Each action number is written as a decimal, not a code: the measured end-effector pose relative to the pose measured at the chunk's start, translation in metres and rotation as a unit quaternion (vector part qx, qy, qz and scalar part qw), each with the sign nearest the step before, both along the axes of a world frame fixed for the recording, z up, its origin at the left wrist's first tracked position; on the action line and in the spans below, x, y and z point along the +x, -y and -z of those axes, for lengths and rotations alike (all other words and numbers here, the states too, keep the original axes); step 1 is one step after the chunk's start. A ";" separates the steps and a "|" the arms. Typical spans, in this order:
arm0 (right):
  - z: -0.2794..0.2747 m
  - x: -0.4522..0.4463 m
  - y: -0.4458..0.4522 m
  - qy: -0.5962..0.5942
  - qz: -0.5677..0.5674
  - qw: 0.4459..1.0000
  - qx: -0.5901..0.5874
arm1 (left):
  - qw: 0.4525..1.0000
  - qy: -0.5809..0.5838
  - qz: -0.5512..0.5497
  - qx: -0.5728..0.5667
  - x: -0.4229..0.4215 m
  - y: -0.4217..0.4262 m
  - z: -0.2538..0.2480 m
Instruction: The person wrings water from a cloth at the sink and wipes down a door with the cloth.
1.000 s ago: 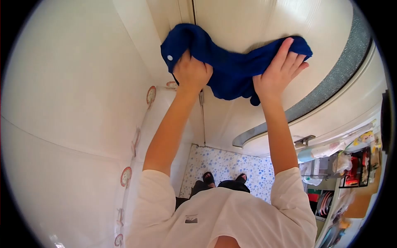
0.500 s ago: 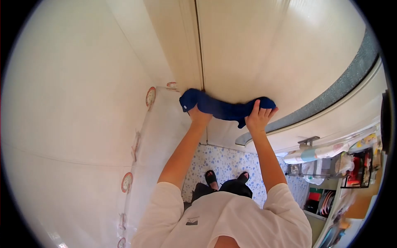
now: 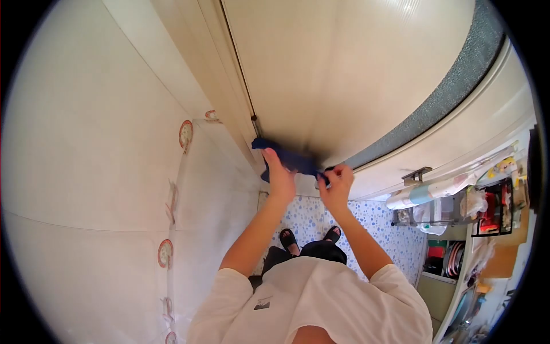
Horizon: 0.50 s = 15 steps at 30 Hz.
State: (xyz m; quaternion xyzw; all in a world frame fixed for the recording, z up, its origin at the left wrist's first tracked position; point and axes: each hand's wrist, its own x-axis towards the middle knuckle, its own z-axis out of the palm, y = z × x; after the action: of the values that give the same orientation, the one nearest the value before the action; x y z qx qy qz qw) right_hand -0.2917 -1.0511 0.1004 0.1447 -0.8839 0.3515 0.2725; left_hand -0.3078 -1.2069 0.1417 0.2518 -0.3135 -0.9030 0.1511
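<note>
A dark blue cloth [image 3: 295, 161] is bunched between my two hands, low against the cream door [image 3: 332, 69]. My left hand [image 3: 280, 176] grips its left part, thumb on top, with a bit of cloth hanging beside the wrist. Fingers of my right hand [image 3: 337, 184] are closed on the cloth's right end. Just above the cloth's left end, a small metal hinge [image 3: 255, 122] sits on the door's edge. A grey textured strip [image 3: 424, 109] curves along the door's right side.
Tiled wall [image 3: 86, 143] with round plate-patterned decorations stands on the left. The floor [image 3: 372, 223] has blue spots, and my sandalled feet are on it. At the right are a metal handle [image 3: 416, 176], a black wire rack [image 3: 494, 207] and shelves holding assorted items.
Both hands have come down the door and closer together, and the cloth has bunched up between them. My right hand's fingers, spread over the cloth earlier, are now curled on its end.
</note>
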 end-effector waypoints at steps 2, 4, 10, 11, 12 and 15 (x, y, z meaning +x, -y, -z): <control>0.022 0.022 0.001 0.081 -0.147 0.983 -0.071 | 0.981 -0.120 0.124 0.090 0.007 0.021 0.010; 0.053 0.035 -0.002 0.203 -0.260 0.926 -0.182 | 0.964 -0.127 0.193 0.130 0.017 0.031 0.004; 0.052 0.021 -0.010 0.358 -0.050 0.830 -0.426 | 0.970 -0.013 0.221 0.102 0.035 0.039 -0.001; 0.058 0.016 -0.008 0.334 -0.020 0.854 -0.399 | 0.976 0.014 0.203 0.080 0.036 0.039 -0.001; 0.063 0.010 -0.006 0.307 0.011 0.876 -0.372 | 0.970 -0.010 0.223 0.093 0.037 0.040 -0.001; 0.074 -0.005 -0.008 0.360 -0.039 0.855 -0.372 | 0.952 -0.082 0.270 0.121 0.040 0.045 -0.014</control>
State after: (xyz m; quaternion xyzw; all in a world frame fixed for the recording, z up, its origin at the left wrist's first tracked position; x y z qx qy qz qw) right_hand -0.2969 -1.0435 0.0267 -0.0692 -0.7172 0.6919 -0.0451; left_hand -0.2682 -1.2515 0.1553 0.0990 -0.2447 -0.9589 -0.1043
